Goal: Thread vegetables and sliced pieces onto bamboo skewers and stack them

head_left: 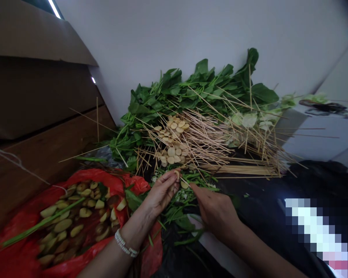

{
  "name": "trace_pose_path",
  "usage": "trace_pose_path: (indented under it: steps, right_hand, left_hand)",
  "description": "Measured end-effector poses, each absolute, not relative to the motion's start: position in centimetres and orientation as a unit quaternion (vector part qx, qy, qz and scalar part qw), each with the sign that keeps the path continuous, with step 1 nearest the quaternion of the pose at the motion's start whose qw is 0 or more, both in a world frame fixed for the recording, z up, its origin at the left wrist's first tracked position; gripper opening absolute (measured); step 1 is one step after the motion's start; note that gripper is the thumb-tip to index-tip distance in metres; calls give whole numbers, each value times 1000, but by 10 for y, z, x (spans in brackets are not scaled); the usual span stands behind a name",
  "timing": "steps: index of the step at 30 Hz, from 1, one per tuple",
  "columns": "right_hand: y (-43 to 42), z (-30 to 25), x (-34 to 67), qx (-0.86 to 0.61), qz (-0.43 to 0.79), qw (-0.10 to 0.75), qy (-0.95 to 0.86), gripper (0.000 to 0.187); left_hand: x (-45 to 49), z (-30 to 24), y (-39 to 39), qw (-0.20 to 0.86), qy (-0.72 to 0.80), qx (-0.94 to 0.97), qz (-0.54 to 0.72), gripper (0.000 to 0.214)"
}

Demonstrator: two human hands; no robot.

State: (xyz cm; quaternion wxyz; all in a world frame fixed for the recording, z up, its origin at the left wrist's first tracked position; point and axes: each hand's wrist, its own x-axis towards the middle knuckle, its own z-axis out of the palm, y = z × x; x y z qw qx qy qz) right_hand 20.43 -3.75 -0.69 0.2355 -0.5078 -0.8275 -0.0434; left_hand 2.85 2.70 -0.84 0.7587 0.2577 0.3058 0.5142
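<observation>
Between thumb and fingers, my left hand (pixel 165 189) pinches a pale round potato slice (pixel 178 175). A thin wooden skewer (pixel 185 180) runs from that slice to my right hand (pixel 217 210), whose fingers are closed around it. Just below the skewer sits another round slice (pixel 185 185); I cannot tell whether it is threaded on. Behind my hands, skewered potato slices (pixel 174 150) lie in a pile, their bare sticks (pixel 208 141) pointing right. Cut green stems (pixel 188 197) are scattered beneath both hands.
A red plastic bag (pixel 84 175) holding cut potato pieces (pixel 63 225) lies open at the left. Leafy greens (pixel 174 83) are heaped along the white wall. Skewered pale leaves (pixel 249 120) stand at right, near dark plastic (pixel 321 170). A cardboard box (pixel 43 34) rises at upper left.
</observation>
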Motion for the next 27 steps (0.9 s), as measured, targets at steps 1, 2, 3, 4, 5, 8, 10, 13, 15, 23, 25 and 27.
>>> trace_pose_path:
  steps: [1,2,3,4,5,8,10,13,15,23,25,27]
  right_hand:
    - [-37,-8,204,-508,-42,238,-827,47]
    - [-37,-8,203,-507,-42,243,-826,47]
    - [-37,-9,203,-505,-40,249,-825,47]
    - [-37,-10,203,-504,-37,255,-825,47]
    - [-37,-11,202,-504,-33,262,-823,47]
    - [-37,-13,201,-506,-19,276,-817,46]
    - [-37,-14,200,-509,-3,282,-813,46]
    - [-37,-13,200,-522,41,281,-805,44]
    - [-38,-12,199,-528,72,281,-798,43]
    - [-36,-16,197,-527,110,314,-782,41]
    - [-35,-16,197,-519,116,329,-781,40]
    - [-34,-16,196,-506,135,340,-781,38]
  left_hand:
    - [29,-9,27,756,309,262,515,33]
    - [29,-9,27,753,313,264,515,34]
    - [30,-9,27,751,316,266,515,34]
    - [30,-9,27,750,318,266,516,35]
    - [31,-10,28,748,321,266,517,35]
    - [32,-11,27,736,332,271,523,36]
    - [32,-11,27,726,341,280,527,34]
    - [33,-10,25,715,358,297,523,29]
    - [34,-10,24,711,367,302,518,27]
    - [36,-11,22,716,368,316,502,27]
    - [36,-13,22,721,367,318,494,26]
    - [34,-16,23,725,370,316,487,26]
